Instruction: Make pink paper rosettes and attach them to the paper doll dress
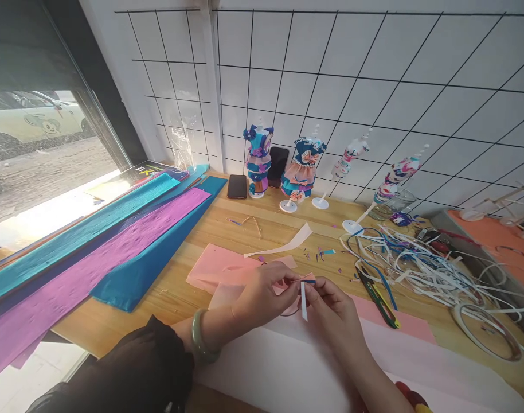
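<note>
My left hand (264, 295), with a green bangle (197, 335) on its wrist, pinches one side of a small folded piece of pink and blue paper (307, 279). On the other side, my right hand (336, 312) grips the same piece between thumb and fingers. A narrow white strip (304, 303) hangs down from it; whether it is stuck on is not plain. Beneath both hands lies a large pale pink sheet (262, 361). Salmon-pink paper (214, 265) and a loose pale strip (288, 244) rest just beyond my left hand. My fingertips partly hide the folded piece.
Long blue and purple crepe sheets (116, 261) lie on the left. Several small dress forms (298, 172) stand along the wall beside a phone (237, 187). To the right are a green utility knife (380, 301), tangled white strips (429, 275) and a tape roll (457, 312).
</note>
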`<control>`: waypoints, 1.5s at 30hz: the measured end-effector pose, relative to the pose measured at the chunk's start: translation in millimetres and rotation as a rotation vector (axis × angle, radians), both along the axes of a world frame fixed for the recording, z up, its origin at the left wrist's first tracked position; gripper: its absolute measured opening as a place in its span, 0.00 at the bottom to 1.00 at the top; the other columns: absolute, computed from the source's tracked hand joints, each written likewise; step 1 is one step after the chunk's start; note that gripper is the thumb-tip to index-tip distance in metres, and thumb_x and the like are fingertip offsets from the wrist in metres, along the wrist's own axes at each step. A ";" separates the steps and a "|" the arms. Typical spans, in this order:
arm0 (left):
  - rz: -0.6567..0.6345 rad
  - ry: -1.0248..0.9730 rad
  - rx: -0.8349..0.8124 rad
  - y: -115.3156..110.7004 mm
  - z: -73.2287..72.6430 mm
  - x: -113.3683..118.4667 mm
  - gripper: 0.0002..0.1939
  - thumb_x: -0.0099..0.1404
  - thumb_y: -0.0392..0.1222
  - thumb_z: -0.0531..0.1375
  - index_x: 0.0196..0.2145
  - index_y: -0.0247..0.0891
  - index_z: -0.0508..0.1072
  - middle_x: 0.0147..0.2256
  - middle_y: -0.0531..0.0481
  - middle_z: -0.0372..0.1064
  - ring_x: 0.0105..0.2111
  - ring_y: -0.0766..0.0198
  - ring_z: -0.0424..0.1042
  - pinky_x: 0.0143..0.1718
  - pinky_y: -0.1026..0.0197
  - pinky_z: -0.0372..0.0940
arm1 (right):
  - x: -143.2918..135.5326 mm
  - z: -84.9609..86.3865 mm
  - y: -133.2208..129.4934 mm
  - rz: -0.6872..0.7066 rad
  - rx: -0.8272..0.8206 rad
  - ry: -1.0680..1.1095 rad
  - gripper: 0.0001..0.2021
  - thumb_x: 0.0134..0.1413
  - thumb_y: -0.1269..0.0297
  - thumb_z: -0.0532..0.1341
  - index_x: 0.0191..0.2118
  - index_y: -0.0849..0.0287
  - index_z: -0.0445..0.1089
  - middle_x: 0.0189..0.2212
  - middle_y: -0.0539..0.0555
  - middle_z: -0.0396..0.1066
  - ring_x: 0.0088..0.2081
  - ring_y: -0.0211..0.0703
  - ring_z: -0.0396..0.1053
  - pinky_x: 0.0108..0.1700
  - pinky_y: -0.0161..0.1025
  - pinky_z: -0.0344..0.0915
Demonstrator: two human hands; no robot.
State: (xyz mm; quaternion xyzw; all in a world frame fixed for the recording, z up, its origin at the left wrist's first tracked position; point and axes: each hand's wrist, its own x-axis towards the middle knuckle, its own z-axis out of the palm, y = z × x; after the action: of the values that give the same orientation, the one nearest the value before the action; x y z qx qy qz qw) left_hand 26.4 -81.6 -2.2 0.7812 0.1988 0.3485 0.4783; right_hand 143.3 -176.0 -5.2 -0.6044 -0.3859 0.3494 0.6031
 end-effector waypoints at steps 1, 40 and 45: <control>-0.001 0.001 0.008 0.1 0.1 0.0 0.07 0.59 0.39 0.57 0.30 0.38 0.74 0.28 0.49 0.72 0.29 0.66 0.68 0.31 0.65 0.62 | 0.2 -0.1 0.2 -0.004 0.001 0.004 0.10 0.50 0.56 0.61 0.29 0.58 0.70 0.23 0.51 0.70 0.25 0.38 0.68 0.29 0.35 0.66; -0.231 0.003 -0.152 2.2 3.3 1.6 0.10 0.62 0.36 0.52 0.26 0.35 0.70 0.25 0.50 0.69 0.29 0.68 0.67 0.32 0.66 0.61 | 7.5 -4.3 0.1 0.067 -0.019 0.112 0.09 0.52 0.57 0.61 0.33 0.57 0.67 0.21 0.48 0.68 0.23 0.35 0.65 0.28 0.33 0.62; -0.249 -0.002 -0.233 2.6 4.2 1.5 0.09 0.61 0.36 0.53 0.27 0.35 0.71 0.25 0.52 0.70 0.29 0.68 0.67 0.33 0.67 0.61 | 7.9 -5.0 0.5 0.047 -0.020 0.110 0.08 0.52 0.58 0.61 0.30 0.57 0.67 0.18 0.45 0.65 0.20 0.33 0.61 0.26 0.31 0.59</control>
State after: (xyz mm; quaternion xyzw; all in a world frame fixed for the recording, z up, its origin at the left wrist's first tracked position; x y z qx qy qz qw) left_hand 27.9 -79.0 2.0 0.7387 0.1390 0.2619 0.6053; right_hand 151.2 -175.4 -10.2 -0.5812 -0.3628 0.3998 0.6089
